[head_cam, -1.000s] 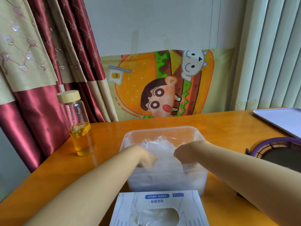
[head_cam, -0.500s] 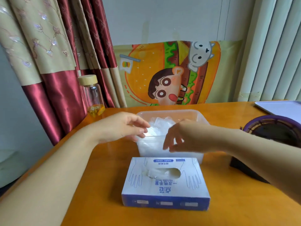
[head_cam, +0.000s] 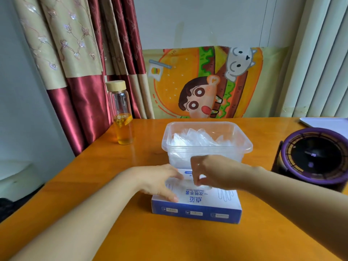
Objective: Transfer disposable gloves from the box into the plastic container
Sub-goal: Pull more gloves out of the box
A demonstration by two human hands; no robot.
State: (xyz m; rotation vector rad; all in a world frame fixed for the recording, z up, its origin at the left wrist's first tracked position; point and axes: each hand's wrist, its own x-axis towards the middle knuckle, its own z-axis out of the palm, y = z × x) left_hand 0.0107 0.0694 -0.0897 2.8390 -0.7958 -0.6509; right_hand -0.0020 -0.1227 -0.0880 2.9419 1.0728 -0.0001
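Lying flat, box (head_cam: 216,203) long axis left-right; right fingers (head_cam: 194,178) pinching glove (head_cam: 203,186).

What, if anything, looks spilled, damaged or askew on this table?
Nothing stands out. The glove box lies flat and intact, the plastic container stands upright with gloves inside it, and the capped bottle is upright with no spill around it.

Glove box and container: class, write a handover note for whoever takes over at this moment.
Left hand rests flat on the glove box, steadying it.
Right hand seemingly pinches a glove at the box's opening.
Plastic container stands just behind the box, holding a heap of gloves.
Done: many gloves moved.
Left: pull this glove, drop it in, repeat.
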